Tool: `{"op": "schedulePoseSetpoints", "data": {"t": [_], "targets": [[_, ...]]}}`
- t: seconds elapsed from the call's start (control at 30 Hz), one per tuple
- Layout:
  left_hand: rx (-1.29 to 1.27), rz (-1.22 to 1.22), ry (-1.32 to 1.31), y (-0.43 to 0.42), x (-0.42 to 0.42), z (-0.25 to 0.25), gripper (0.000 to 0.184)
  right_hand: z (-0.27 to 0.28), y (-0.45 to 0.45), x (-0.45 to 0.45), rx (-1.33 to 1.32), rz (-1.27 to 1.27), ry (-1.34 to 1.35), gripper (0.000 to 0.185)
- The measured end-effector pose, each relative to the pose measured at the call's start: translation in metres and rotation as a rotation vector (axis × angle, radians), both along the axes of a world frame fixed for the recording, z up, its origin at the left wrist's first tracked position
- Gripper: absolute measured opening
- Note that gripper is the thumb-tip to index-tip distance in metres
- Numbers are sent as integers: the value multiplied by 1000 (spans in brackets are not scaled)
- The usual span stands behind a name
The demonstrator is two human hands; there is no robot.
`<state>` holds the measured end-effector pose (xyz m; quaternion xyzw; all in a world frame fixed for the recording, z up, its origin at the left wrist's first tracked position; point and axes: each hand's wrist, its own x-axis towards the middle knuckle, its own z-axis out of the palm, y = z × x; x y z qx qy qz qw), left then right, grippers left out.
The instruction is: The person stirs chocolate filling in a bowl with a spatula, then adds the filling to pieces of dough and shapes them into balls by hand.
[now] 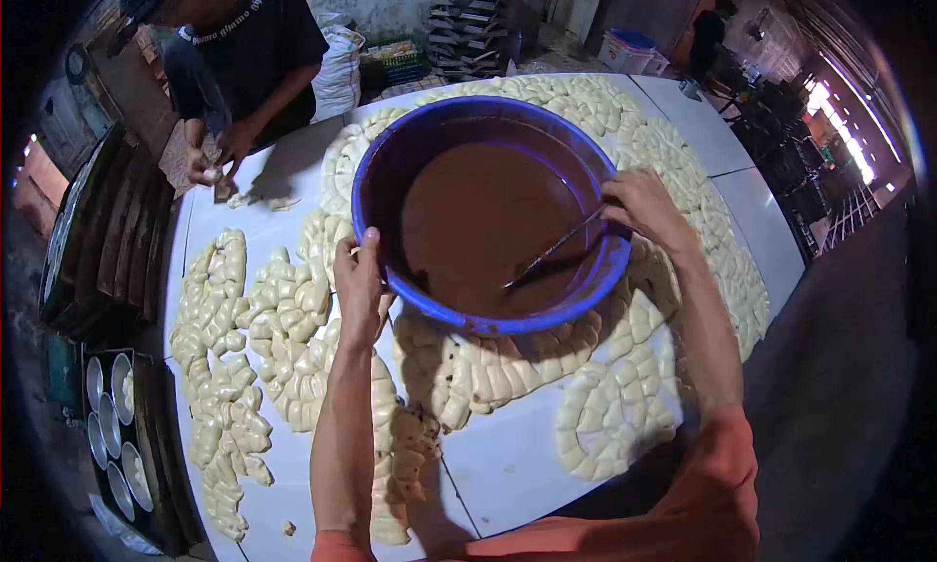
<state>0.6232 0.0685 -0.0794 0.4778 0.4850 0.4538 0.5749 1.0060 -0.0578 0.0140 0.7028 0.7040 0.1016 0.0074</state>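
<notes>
A large blue plastic basin (485, 323) holds thick brown liquid batter (478, 220). It sits over the pieces of dough on the table. My left hand (359, 281) grips the basin's left rim, thumb up along the outside. At the right rim, my right hand (639, 207) has its fingers closed around the upper end of a thin metal utensil (551, 250). The utensil slants down into the batter, which hides its lower end. Whether the right hand also grips the rim, I cannot tell. Pale, glossy dough pieces (288, 313) lie in rows and coils around the basin.
Across the white tiled table (512, 469), a person in a black shirt (244, 55) handles small bits. Round metal tins (122, 396) stand at the lower left, below stacked dark trays (107, 230). Another person (708, 40) is far right. Filled sacks (337, 69) stand behind.
</notes>
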Motion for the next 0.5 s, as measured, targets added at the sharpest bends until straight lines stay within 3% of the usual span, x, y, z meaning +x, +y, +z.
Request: {"op": "schedulePoseSetpoints", "data": {"t": [0.07, 0.1, 0.2, 0.3, 0.37, 0.47, 0.5], "targets": [[69, 99, 29, 18, 4, -24, 44, 28, -11, -4, -110, -11, 349, 30], [68, 126, 23, 19, 7, -23, 41, 25, -15, -1, 41, 116, 582, 20], [71, 185, -20, 17, 14, -17, 35, 47, -17, -30, -45, -146, 1158, 25], [55, 180, -71, 14, 16, -15, 31, 9, 28, -57, 342, 46, 1114, 24], [61, 168, -92, 15, 14, -20, 30, 7, 57, -104, 582, 242, 1511, 29], [51, 164, -142, 16, 14, -23, 29, 4, 69, -137, 157, 310, 2196, 33], [50, 166, -144, 13, 17, -17, 28, 0, 63, -138, 140, 303, 2156, 35]]}}
